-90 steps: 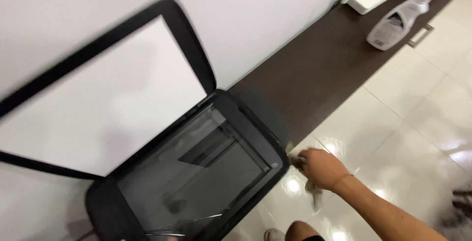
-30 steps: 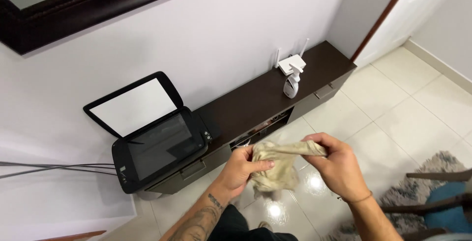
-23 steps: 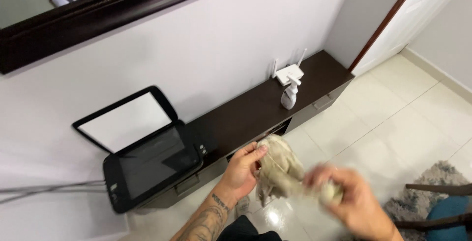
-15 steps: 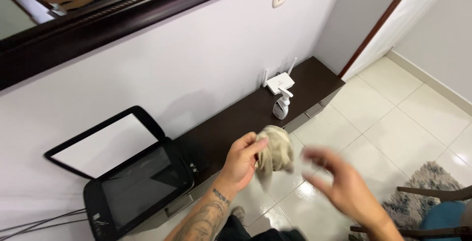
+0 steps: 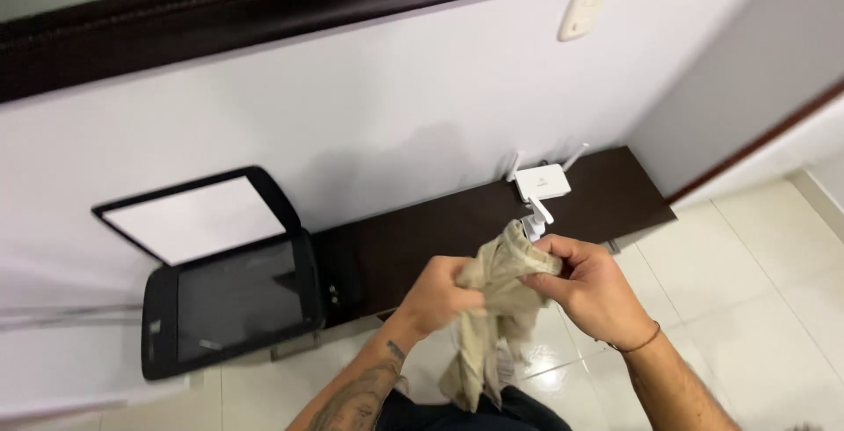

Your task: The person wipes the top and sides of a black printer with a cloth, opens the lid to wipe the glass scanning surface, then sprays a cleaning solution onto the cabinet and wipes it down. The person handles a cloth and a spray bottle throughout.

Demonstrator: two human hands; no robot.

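Both hands, left hand (image 5: pixel 437 293) and right hand (image 5: pixel 587 286), grip a beige cloth (image 5: pixel 492 308) at lower centre, bunching it; open scanner (image 5: pixel 224 295) sits at left.

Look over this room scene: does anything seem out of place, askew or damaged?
Little stands out. The scanner sits at the left end of the dark low cabinet with its lid propped open against the wall. Both hands, left hand and right hand, grip a crumpled beige cloth. No spill or breakage shows.

Two hands, the left hand (image 5: pixel 437 295) and right hand (image 5: pixel 587 290), gripped one beige cloth (image 5: pixel 494 308). On the dark cabinet (image 5: pixel 440 233) stood one scanner (image 5: pixel 224 281), one router (image 5: pixel 542 181), and one spray bottle (image 5: pixel 534 217).
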